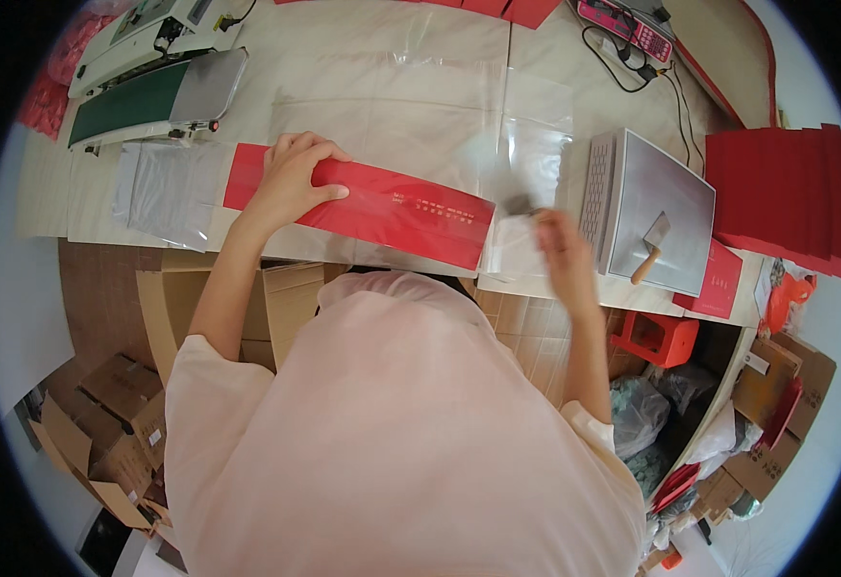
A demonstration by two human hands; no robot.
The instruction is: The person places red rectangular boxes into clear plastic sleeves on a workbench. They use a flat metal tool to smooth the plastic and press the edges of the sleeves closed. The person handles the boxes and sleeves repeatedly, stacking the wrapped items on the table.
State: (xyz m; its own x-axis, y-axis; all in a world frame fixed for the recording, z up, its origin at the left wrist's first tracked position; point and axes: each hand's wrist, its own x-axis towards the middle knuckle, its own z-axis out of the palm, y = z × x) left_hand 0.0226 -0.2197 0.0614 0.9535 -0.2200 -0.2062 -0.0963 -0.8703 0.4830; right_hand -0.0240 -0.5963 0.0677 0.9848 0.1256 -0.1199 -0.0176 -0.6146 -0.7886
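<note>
A long flat red box [396, 207], with pale print on top, lies along the table's near edge. My left hand [296, 178] grips it toward its left end, the fingers over its far side and the thumb on top. Clear plastic film [488, 226] shows around the box's right end. Just right of that end, my right hand [560, 245] is blurred by motion. Its closed fingers hold a small tool with a dark, smeared end [518, 204], whose kind I cannot make out.
A metal-topped device [666, 202] carries a wooden-handled scraper [653, 248]. Red boxes [781, 202] are stacked at the right. Clear bags [166, 192] lie left, before a machine with a green belt [137, 106]. A carton [180, 298] stands below the table edge.
</note>
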